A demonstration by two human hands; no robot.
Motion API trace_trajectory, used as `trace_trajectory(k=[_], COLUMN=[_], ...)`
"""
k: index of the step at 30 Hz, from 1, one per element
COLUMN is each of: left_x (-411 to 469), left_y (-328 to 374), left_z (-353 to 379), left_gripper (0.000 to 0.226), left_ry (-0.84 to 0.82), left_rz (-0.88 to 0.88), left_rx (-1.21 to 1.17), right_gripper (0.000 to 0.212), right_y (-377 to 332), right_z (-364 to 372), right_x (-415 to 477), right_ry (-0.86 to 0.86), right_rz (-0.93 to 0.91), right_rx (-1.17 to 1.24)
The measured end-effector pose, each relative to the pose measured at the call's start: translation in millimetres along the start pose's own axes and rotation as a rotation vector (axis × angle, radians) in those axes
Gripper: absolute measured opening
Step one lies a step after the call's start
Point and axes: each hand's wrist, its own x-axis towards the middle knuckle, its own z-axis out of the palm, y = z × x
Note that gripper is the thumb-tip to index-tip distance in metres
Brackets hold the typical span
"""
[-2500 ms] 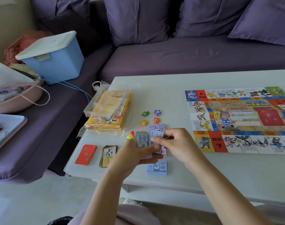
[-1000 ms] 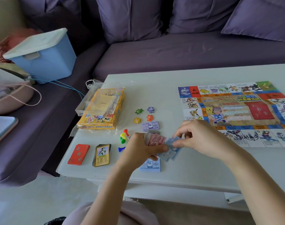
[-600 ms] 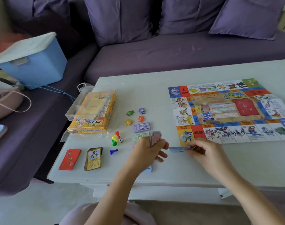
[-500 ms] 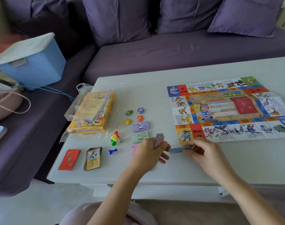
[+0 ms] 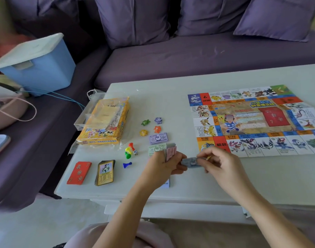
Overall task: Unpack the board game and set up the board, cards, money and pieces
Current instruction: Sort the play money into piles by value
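Lower centre: left hand (image 5: 160,169) grips one stack of paper notes (image 5: 171,152); right hand (image 5: 221,163) pinches one grey-blue note (image 5: 189,161). On the white desk (image 5: 171,108) lie four plastic pawns (image 5: 127,165), four star-shaped tokens (image 5: 145,122), two card decks (image 5: 105,171), one printed board (image 5: 251,119).

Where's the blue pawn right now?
Head view, left on the table: the blue pawn sits between the card deck and the left hand, apart from both.

place: home living room | evidence: purple sofa (image 5: 189,56), cushions (image 5: 135,18), low white coffee table (image 5: 162,90)
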Motion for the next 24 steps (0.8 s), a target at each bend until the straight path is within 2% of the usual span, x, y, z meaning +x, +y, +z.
trace_trajectory(k=[3, 6, 10, 14, 18, 21, 24], left_x=[-11.6, -24.0, -36.3, -42.2, -41.4, -40.4, -39.7], left_y=[6.8, 11.5, 4.4, -3.3, -4.1, -4.5, -3.6], left_z=[-19.6, -47.4, -81.2, -89.4, -87.6, -86.6, -86.0], left_gripper=[0.019, 0.022, 0.026, 0.026, 0.026, 0.026, 0.025], left_ry=[0.056, 0.124, 0.215, 0.189, 0.141, 0.127, 0.128], left_rz=[-0.016, -0.055, -0.209, -0.305, -0.321, -0.334, -0.344], left_rx=[-0.083, -0.106, 0.045, 0.145, 0.166, 0.171, 0.159], right_gripper=[0.014, 0.010, 0.012, 0.014, 0.017, 0.020, 0.036], right_y=[-15.7, -27.4, -34.2, -32.1, -26.8, -30.4, -35.3], right_z=[11.5, 23.8, 44.2, 64.5, 74.0, 72.9, 68.7], right_x=[6.8, 15.2, 15.6, 12.2, 13.0, 11.5, 9.3], right_ry=[-0.044, -0.141, -0.279, -0.332, -0.309, -0.289, -0.395], right_rz=[-0.006, 0.113, 0.319, 0.365, 0.286, 0.158, -0.036], right_rx=[-0.008, 0.073, 0.237, 0.183, 0.007, -0.175, -0.350])
